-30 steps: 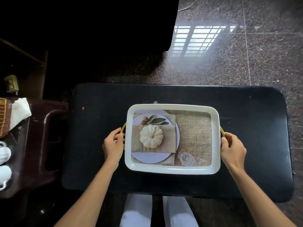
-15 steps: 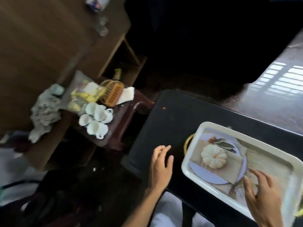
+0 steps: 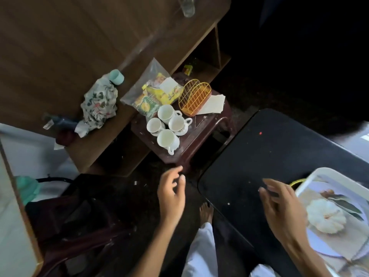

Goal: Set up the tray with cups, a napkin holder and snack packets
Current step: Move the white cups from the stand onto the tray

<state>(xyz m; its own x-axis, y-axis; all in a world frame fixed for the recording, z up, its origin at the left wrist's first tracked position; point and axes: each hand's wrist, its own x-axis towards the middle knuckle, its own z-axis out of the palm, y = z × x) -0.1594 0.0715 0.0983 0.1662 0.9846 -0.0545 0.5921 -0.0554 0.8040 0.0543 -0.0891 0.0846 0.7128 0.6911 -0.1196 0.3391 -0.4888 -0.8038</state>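
Note:
A white tray (image 3: 327, 172) with a printed pumpkin picture and yellow handles lies on the black table (image 3: 269, 148) at the right edge. Several white cups (image 3: 167, 126) stand on a dark red stool (image 3: 199, 140) to the left of the table. Behind them are a yellow wire napkin holder (image 3: 194, 96), white napkins (image 3: 214, 103) and a clear bag of yellow snack packets (image 3: 153, 94). My left hand (image 3: 171, 194) hovers empty, fingers apart, below the stool. My right hand (image 3: 281, 206) is also empty and spread, over the table's left end beside the tray.
A wooden cabinet (image 3: 89, 37) with shelves stands behind the stool; on it lie a floral cloth bundle (image 3: 98, 104), a teal cap (image 3: 116, 76) and a glass (image 3: 186, 6). A dark bag (image 3: 79, 216) sits on the floor at lower left. My foot (image 3: 206, 213) is beside the table.
Both hands have let go of the tray's handles. My view has swung left to the stool, and both hands have moved left, away from the tray.

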